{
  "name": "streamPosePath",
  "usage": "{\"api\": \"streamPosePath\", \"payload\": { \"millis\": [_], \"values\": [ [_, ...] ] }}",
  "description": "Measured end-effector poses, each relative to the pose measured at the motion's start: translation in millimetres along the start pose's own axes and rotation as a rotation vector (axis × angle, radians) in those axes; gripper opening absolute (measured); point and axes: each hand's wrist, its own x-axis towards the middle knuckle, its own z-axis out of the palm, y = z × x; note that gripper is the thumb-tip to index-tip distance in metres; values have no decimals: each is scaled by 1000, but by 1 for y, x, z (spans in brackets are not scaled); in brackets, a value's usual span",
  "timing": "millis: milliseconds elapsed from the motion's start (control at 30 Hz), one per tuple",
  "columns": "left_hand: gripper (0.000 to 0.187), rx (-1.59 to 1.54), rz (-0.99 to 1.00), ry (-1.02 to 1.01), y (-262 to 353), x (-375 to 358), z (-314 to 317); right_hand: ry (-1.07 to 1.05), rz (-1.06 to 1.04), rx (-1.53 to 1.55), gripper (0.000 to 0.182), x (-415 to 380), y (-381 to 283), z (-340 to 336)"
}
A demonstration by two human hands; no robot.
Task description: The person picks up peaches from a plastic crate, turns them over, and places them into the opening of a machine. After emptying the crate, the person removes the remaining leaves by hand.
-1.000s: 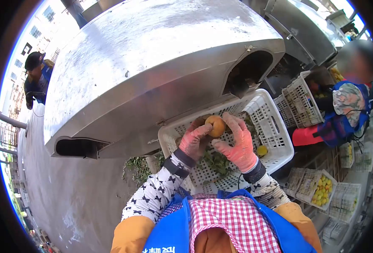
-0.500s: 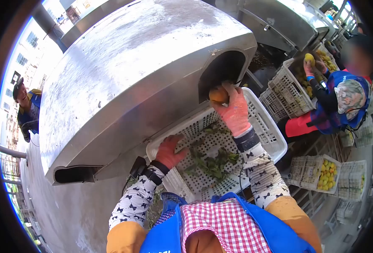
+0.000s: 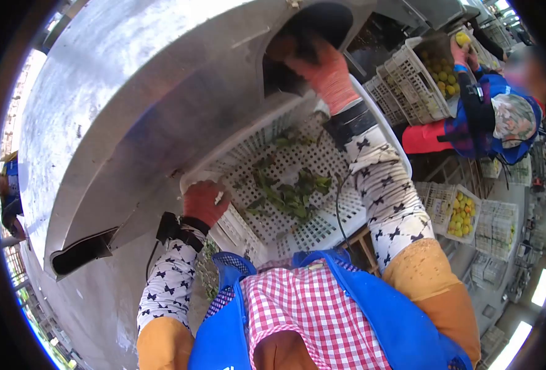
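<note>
My right hand (image 3: pixel 325 74), in a worn pink-orange glove, reaches into the dark oval opening (image 3: pixel 340 24) of a metal housing. At its fingertips a round orange fruit (image 3: pixel 281 47) shows dimly in the shade; the fingers are partly blurred but appear closed around it. Below sits a white perforated plastic crate (image 3: pixel 340 219) with green leaves (image 3: pixel 294 194) on its bottom. My left hand (image 3: pixel 205 202), gloved alike, is curled over the crate's near left rim.
The metal housing (image 3: pixel 131 117) fills the left and top, with a slot (image 3: pixel 82 254) low on its side. At right, a person (image 3: pixel 501 114) holds a yellow fruit (image 3: pixel 463 39) beside a fruit-filled crate (image 3: pixel 414 83). Further crates (image 3: pixel 461 213) stand lower right.
My right hand has moved up and into the opening with the orange fruit. My left hand has curled at the crate's rim. The whole view has shifted.
</note>
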Motion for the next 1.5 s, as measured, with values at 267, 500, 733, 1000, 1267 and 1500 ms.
{"api": "streamPosePath", "payload": {
  "millis": [267, 500, 733, 1000, 1267, 1500],
  "values": [
    [19, 9, -30, 26, 2, 4, 3, -1094, 608, -797, 40, -155, 107, -83],
    [18, -10, -19, 34, 0, 4, 2, -1609, 306, -1349, 41, -263, 209, -38],
    [24, 58, -74, -24, 1, 4, 4, -1094, 834, 277, 60, -173, 63, -49],
    [61, -2007, -515, -374, 89, 30, -11, -626, 49, 242, 74, -152, -96, -46],
    [82, -2041, -171, -117, 130, 39, -57, -540, 662, 784, 86, -150, -120, -77],
    [80, -1898, -266, -109, 129, 46, -55, -455, 222, 281, 77, -126, -116, -75]
  ]
}}
